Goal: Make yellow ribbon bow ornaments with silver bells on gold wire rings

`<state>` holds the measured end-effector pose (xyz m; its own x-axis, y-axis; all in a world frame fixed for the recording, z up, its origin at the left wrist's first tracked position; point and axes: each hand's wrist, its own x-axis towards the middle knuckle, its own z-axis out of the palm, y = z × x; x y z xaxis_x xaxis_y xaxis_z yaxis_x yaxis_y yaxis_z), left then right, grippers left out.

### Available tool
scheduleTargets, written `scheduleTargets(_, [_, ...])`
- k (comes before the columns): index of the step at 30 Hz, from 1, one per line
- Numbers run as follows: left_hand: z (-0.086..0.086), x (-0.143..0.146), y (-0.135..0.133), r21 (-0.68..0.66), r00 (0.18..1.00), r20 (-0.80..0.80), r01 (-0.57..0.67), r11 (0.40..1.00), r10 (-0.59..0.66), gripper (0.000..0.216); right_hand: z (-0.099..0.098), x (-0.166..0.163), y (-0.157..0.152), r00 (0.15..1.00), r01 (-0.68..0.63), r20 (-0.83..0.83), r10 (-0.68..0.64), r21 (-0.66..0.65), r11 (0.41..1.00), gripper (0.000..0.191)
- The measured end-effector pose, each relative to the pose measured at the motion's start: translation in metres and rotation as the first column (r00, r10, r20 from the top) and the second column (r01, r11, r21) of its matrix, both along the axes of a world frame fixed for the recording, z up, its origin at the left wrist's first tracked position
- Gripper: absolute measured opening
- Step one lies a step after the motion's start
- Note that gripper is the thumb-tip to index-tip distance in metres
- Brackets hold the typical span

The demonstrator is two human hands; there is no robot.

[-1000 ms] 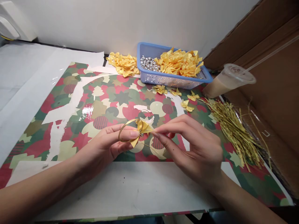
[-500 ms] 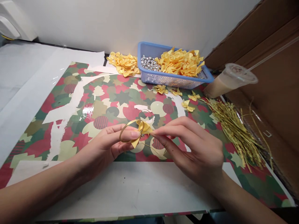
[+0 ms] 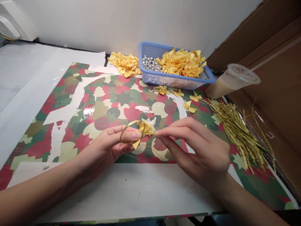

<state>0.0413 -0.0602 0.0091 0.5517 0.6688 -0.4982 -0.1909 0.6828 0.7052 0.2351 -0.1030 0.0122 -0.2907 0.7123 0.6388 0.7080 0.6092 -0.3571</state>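
My left hand (image 3: 113,145) pinches a small yellow ribbon bow (image 3: 144,129) between thumb and fingers, just above the patterned paper. A thin gold wire tie (image 3: 127,129) loops out from the bow to the left. My right hand (image 3: 197,149) is closed in a pinch at the bow's right side, on the end of the gold wire. Both hands hover over the red, green and cream wrapping sheet (image 3: 98,103).
A blue basket (image 3: 150,50) at the back holds yellow bows and silver bells. More bows (image 3: 124,64) lie piled left of it, and a few (image 3: 188,105) lie loose in front. A bundle of gold wire ties (image 3: 237,131) lies at the right. A lidded drink cup (image 3: 229,83) with a straw leans against cardboard.
My right hand has shifted slightly right and rotated at the wrist while still pinching at the bow. The left hand and bow have hardly moved.
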Motion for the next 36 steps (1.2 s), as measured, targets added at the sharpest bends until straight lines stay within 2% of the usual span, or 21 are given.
scheduleTargets(8, [0.0002, -0.0003, 0.0006, 0.004, 1.0, 0.015, 0.01, 1.0, -0.01, 0.013, -0.0008, -0.0002, -0.0002, 1.0, -0.001, 0.007, 0.0, 0.008, 1.0, 0.017])
scheduleTargets(36, [-0.0025, -0.0002, 0.0011, 0.001, 0.999, 0.026, 0.019, 1.0, -0.019, 0.014, 0.0001, 0.0001, -0.0003, 1.0, -0.004, 0.02, 0.004, 0.015, 1.0, 0.016])
